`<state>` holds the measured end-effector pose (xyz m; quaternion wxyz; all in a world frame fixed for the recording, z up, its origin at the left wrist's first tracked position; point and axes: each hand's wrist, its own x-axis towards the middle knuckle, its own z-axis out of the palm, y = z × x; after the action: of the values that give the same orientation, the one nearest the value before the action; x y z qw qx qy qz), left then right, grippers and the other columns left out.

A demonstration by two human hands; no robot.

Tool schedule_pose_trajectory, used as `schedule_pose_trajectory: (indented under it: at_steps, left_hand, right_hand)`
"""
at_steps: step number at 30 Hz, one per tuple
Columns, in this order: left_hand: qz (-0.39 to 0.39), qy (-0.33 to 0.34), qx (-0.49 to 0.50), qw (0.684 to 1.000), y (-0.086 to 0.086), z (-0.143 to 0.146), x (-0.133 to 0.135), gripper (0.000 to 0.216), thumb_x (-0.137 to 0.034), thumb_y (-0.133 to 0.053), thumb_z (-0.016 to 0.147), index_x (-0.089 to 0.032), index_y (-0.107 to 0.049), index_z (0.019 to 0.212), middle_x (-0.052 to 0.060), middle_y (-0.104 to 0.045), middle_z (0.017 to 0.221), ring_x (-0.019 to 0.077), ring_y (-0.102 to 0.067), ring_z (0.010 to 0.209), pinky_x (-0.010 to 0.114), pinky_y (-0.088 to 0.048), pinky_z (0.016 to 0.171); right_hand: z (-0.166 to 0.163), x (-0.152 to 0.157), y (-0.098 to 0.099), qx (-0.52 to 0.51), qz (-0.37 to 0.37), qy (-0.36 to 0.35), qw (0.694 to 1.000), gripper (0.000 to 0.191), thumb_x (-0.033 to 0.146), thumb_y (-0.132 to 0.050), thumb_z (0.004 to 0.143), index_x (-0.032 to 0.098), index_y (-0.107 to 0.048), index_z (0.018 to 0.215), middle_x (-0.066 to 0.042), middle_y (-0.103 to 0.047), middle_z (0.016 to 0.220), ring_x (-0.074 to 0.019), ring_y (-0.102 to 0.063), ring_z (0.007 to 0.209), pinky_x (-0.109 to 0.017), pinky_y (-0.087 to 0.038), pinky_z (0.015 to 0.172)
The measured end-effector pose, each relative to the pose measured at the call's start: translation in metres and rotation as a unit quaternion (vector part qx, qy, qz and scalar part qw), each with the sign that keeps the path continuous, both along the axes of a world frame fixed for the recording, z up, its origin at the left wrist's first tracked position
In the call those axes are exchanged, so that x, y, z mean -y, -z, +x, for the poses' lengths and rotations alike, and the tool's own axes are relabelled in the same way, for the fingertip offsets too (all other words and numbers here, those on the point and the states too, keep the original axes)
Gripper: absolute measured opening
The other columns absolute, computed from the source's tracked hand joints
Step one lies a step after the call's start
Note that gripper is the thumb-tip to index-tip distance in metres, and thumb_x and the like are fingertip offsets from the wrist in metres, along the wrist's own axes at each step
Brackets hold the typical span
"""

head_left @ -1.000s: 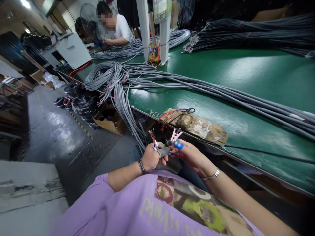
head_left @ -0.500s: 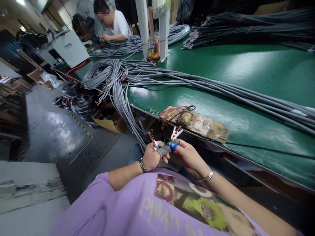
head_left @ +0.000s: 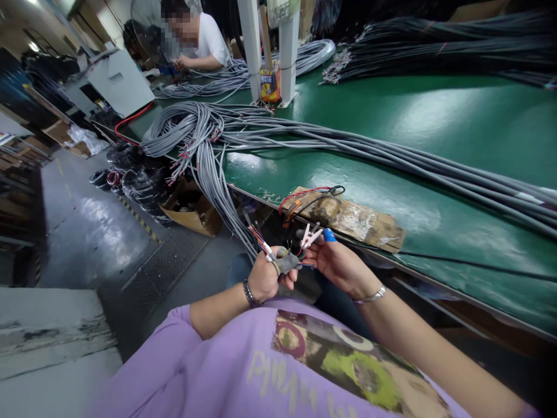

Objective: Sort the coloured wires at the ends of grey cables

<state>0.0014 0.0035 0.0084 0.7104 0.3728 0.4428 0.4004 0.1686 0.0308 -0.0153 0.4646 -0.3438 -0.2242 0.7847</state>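
My left hand (head_left: 266, 277) is closed around the end of a grey cable, whose thin coloured wires (head_left: 257, 237) fan out above the fist. Grey coverings wrap the thumb and a fingertip of this hand. More fine wires (head_left: 306, 264) stick out to its right, towards my right hand (head_left: 342, 268). That hand has blue tape on its thumb, which is lifted away from the other fingers; whether these touch the wires is unclear. Just beyond the fingers, at the bench edge, is a pale pink clip (head_left: 311, 237); what it grips is hidden.
A worn wooden board (head_left: 369, 226) with red and black leads lies on the green bench (head_left: 435, 116). Long grey cables (head_left: 348, 142) run across it and hang over the edge. Behind the white posts (head_left: 288, 64), a person (head_left: 209, 43) works. An open carton (head_left: 191, 212) stands below.
My right hand has drawn back to the right, its blue-taped thumb lifting away from the left hand. Wires now show between the hands. The left hand has tilted slightly, still holding the cable.
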Motion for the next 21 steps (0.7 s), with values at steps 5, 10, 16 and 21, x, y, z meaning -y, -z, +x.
schedule_pose_trajectory:
  at_steps: [5,10,16,21]
  left_hand:
    - [-0.012,-0.020,0.013,1.000,-0.001,0.006,-0.004,0.043,-0.049,-0.075,0.059,-0.016,-0.048,0.063,-0.003,-0.055,0.046,0.0077,-0.046,0.031,0.018,-0.031,0.031]
    - [-0.018,-0.014,0.001,1.000,-0.001,0.008,-0.006,0.042,-0.048,-0.074,0.061,-0.017,-0.046,0.062,-0.002,-0.056,0.046,0.0075,-0.046,0.031,0.018,-0.029,0.031]
    - [-0.022,-0.001,-0.027,0.999,-0.001,0.009,-0.006,0.041,-0.048,-0.074,0.062,-0.016,-0.047,0.061,-0.002,-0.056,0.047,0.0073,-0.046,0.031,0.019,-0.029,0.032]
    - [0.006,0.003,-0.021,1.000,0.001,0.005,-0.001,0.041,-0.048,-0.073,0.065,-0.016,-0.048,0.062,-0.002,-0.056,0.047,0.0079,-0.047,0.032,0.019,-0.031,0.032]
  right_hand:
    - [-0.013,-0.005,-0.013,-0.001,0.017,0.033,0.999,0.043,0.060,-0.069,0.070,0.019,-0.069,0.081,-0.003,-0.065,0.070,-0.0144,-0.059,0.062,-0.027,-0.049,0.059]
    - [-0.021,-0.003,-0.015,0.004,0.034,0.093,0.995,0.041,0.059,-0.072,0.068,0.019,-0.068,0.074,-0.001,-0.063,0.065,-0.0130,-0.054,0.057,-0.026,-0.045,0.056]
    - [-0.022,-0.004,-0.013,0.007,0.028,0.097,0.995,0.043,0.060,-0.072,0.067,0.019,-0.068,0.078,-0.001,-0.063,0.065,-0.0131,-0.053,0.056,-0.026,-0.044,0.054]
    - [-0.011,0.001,-0.011,-0.007,-0.003,0.023,1.000,0.047,0.066,-0.065,0.069,0.020,-0.068,0.077,-0.003,-0.065,0.070,-0.0135,-0.057,0.059,-0.027,-0.048,0.057]
